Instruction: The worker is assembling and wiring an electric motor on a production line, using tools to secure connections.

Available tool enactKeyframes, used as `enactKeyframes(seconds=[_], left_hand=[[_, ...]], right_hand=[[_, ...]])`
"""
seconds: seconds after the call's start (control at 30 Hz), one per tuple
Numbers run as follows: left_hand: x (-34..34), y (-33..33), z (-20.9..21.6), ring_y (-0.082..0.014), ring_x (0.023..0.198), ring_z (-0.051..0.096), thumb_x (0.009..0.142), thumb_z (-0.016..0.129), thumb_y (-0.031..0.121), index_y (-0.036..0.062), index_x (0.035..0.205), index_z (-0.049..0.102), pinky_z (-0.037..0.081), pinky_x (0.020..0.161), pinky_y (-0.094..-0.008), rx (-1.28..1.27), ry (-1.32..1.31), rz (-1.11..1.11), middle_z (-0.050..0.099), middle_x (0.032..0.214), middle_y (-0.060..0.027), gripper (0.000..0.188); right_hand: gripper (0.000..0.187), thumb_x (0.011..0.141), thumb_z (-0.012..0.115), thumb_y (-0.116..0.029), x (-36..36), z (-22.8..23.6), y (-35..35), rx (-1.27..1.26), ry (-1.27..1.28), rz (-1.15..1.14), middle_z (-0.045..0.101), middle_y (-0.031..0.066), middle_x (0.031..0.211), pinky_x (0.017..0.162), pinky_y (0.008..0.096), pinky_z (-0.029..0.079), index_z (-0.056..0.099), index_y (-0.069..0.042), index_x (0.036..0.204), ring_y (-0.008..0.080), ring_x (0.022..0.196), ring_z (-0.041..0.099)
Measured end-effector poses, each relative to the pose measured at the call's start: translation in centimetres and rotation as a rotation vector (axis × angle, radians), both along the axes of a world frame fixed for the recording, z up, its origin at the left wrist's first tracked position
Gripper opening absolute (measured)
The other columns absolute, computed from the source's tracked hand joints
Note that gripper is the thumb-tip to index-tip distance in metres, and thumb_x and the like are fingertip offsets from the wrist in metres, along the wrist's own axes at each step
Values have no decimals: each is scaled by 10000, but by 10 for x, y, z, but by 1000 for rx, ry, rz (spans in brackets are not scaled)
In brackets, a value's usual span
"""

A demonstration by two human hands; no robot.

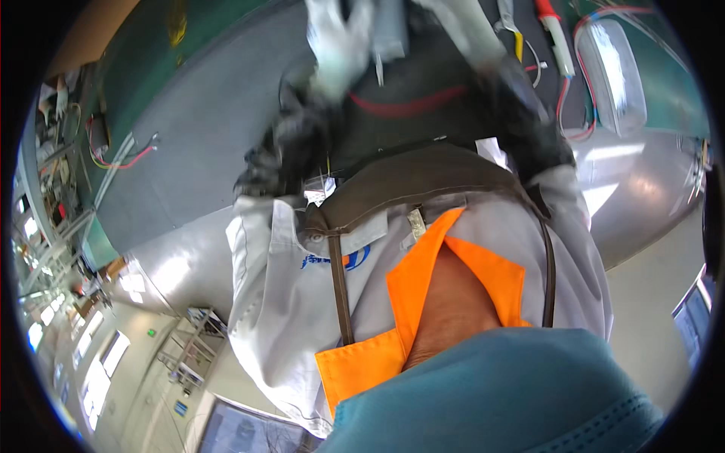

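Note:
My left hand [341, 47], in a whitish glove, is at the top edge of the picture, right beside a grey boxy part [390, 32]. A thin pale metal stub [380, 71] points from that part toward me. The left fingers are blurred and partly cut off, so their grip cannot be made out. My right hand [470, 32], also gloved, reaches up on the other side of the part; its fingers lie beyond the frame. Dark sleeve covers [291, 124] wrap both forearms. A red curved band [408, 106] shows on the dark surface between my arms.
On the right lie a red and white handled tool [557, 41], a metal tool with a yellow part [518, 44], red and blue wires [580, 83] and a clear plastic box [615, 75]. At the left are a black part [99, 133] with coloured wires and a cluttered rack [57, 189].

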State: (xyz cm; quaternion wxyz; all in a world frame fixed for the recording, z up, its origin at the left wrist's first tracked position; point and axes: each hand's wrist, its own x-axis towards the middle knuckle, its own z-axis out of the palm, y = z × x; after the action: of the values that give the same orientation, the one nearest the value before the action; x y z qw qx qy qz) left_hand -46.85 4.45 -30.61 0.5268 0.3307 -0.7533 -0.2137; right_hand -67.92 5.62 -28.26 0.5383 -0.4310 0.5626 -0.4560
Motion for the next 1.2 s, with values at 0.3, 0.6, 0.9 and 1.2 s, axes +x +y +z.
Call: enactKeyframes(seconds=[0.3, 0.6, 0.9, 1.2], left_hand=[[16, -117, 29, -286, 1127, 659, 1015, 580, 210, -71, 1238, 611, 533, 981, -420, 1051, 472, -508, 683, 1215, -171, 361], [159, 35, 68, -108, 592, 456, 1051, 592, 335, -8, 1552, 368, 402, 503, -239, 1287, 682, -589, 552, 775, -12, 647], [218, 91, 106, -127, 765, 638, 1018, 672, 301, -63, 1178, 664, 523, 700, -285, 1475, -445, -359, 700, 878, -61, 398], [137, 43, 70, -174, 945, 656, 1026, 610, 193, -38, 1193, 685, 525, 862, -295, 992, 72, -381, 703, 1080, -95, 295]], right_hand=[[535, 973, 685, -320, 31, 9, 58, -415, 459, 170, 722, 164, 1152, 895, 358, 542, 567, -45, 1416, 257, 1022, 705], [234, 991, 663, -124, -135, 53, 36, -338, -63, -675, 672, -7, 929, 709, 263, 551, 648, -24, 1202, 90, 790, 645], [243, 913, 729, -302, -40, 58, 28, -218, 716, 474, 708, 56, 782, 595, 293, 535, 754, -87, 1024, 140, 608, 654], [237, 988, 674, -261, 24, 44, 76, -443, 386, 344, 734, 100, 897, 658, 346, 543, 732, -101, 1155, 239, 749, 696]])
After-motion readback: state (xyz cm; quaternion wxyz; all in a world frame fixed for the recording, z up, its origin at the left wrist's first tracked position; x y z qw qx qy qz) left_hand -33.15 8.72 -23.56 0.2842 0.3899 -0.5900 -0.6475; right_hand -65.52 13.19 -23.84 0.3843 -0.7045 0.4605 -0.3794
